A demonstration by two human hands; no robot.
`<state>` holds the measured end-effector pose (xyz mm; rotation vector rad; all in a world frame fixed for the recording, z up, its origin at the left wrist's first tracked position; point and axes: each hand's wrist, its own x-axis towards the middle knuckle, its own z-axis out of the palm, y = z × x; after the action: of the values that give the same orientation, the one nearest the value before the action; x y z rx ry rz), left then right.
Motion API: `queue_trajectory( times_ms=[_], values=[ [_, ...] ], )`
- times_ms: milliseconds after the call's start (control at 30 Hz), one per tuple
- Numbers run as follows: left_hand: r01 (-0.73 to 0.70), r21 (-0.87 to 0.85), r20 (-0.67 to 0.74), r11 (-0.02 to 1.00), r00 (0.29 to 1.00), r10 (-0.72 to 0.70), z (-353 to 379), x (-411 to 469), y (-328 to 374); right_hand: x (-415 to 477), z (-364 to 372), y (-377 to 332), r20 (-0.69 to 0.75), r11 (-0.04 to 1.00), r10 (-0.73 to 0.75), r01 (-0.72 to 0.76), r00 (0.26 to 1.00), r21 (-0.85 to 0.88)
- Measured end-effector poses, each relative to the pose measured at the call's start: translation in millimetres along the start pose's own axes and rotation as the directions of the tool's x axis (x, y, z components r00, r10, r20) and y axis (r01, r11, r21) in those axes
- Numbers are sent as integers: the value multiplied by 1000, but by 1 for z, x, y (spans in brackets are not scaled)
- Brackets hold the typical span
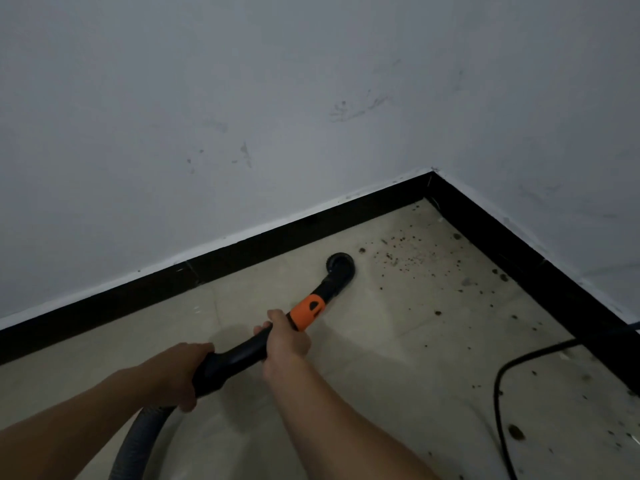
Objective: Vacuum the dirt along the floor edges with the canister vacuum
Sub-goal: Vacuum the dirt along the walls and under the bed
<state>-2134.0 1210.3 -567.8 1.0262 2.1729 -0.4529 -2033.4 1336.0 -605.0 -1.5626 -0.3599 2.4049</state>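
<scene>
Left hand [180, 370] grips the wand [239, 358] at its rear; right hand [285, 341] wraps it near the orange collar [306, 311]. Nozzle [341, 265] rests near the baseboard [277, 240]. Step: edge suction. Next, advance rightward into the dirt [405, 258] toward the corner.

Head-worn camera looks forward and down, near the floor corner [429, 202].

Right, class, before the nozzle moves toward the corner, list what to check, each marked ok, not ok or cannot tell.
1. Both the left hand and right hand grip the wand: ok.
2. The nozzle sits low at the floor: ok.
3. No dirt ahead: not ok, specks lie right of the nozzle.
4. The cable lies apart from the nozzle: ok.
5. The hose is unkinked: cannot tell, it leaves the frame.
</scene>
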Motion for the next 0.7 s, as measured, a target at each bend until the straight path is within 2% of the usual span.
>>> queue_trajectory(
  times_ms=[433,567,700],
  values=[
    [-316,-109,-96,942,947,307,-58,82,164,46,-76,-177,-174,973,-226,230,959,8],
    [-364,-147,-195,920,922,334,-68,108,193,63,-86,-215,-200,961,-269,275,942,0],
    [-350,-191,-251,917,921,299,-68,132,199,81,-79,-233,-181,962,-274,265,945,-70]
  ],
)
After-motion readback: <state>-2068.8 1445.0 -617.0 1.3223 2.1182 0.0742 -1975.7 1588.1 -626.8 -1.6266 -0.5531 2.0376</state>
